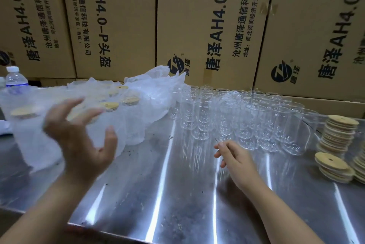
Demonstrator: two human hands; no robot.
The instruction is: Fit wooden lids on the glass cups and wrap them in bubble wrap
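On the counter [167, 194], bare cups [229, 117] crowd mid-right, lids [339, 131] stacked beside them, wrapped cups [130, 123] at left. Left hand [79, 145] hovers spread and empty; right hand [237, 161], fingers loose and empty, nears the cups. Best lift a front cup straight up, clear of its neighbours.

A shiny steel bench [177, 194] caught streaks of light, with printed cardboard boxes [207, 26] stacked right behind it.
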